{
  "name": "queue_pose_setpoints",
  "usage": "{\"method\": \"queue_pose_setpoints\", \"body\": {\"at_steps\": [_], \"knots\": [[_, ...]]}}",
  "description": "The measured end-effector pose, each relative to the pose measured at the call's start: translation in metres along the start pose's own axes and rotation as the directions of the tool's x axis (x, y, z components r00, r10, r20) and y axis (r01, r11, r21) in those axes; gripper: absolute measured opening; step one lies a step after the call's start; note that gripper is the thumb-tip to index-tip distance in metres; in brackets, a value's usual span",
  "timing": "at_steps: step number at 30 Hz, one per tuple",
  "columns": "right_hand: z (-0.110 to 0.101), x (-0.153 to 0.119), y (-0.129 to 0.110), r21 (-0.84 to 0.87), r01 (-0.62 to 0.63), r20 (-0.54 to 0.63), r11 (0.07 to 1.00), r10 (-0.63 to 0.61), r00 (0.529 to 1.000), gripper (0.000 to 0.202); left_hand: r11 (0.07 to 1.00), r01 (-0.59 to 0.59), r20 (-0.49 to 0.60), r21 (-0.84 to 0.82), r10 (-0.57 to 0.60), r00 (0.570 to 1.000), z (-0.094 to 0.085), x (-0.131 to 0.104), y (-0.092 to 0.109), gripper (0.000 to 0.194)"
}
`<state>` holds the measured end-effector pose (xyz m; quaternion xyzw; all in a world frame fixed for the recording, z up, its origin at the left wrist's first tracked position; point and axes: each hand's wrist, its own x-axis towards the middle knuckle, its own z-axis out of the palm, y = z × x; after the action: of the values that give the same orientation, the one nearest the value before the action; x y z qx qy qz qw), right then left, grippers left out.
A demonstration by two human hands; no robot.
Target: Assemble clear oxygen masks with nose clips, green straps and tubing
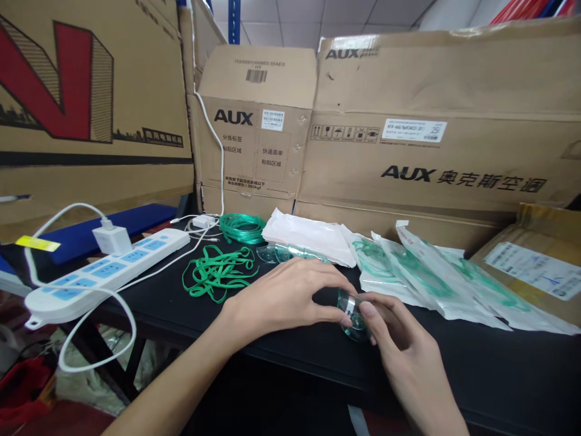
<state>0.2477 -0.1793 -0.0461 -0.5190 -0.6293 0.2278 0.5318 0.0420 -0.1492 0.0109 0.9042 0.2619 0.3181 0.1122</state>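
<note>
Between both hands is a small clear green plastic oxygen mask with a shiny metal strip, held just above the table's front part. My left hand pinches its left side with thumb and fingers. From the right, my right hand grips the same mask, its thumb on the near face; the fingers hide part of it. More clear green plastic masks lie behind my left hand. A tangle of green elastic straps rests to the left, in front of a coil of green tubing.
On the black table a white power strip with cables lies at the left. A white packet sits at the back, with several clear-fronted packets of green tubing to the right. Cardboard boxes wall off the rear.
</note>
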Motion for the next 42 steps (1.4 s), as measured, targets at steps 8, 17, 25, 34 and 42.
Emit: {"method": "queue_pose_setpoints", "body": {"at_steps": [8,17,25,34,42], "knots": [[0.000,-0.006,0.003,0.071,0.022,0.123,0.997,-0.030,0.992,0.040,0.996,0.086,0.014,-0.037,-0.085,0.996,-0.008,-0.004,-0.005,0.028],[0.001,-0.004,0.003,0.069,0.057,0.070,0.996,-0.062,0.996,0.036,0.993,0.111,0.022,-0.038,-0.110,0.994,-0.006,-0.005,-0.010,0.026],[0.002,-0.004,0.001,0.076,0.022,0.056,0.997,-0.026,0.998,0.035,0.995,0.102,-0.005,-0.017,-0.102,0.995,-0.002,-0.004,-0.008,0.031],[0.001,-0.005,-0.001,0.001,0.002,0.039,1.000,-0.002,0.999,0.035,0.996,0.077,0.000,0.037,-0.077,0.997,-0.004,-0.002,-0.006,0.027],[0.004,-0.002,0.005,-0.080,-0.015,0.049,0.997,0.019,0.999,0.038,0.987,0.036,0.017,-0.155,-0.033,0.999,-0.011,-0.002,-0.010,0.027]]}}
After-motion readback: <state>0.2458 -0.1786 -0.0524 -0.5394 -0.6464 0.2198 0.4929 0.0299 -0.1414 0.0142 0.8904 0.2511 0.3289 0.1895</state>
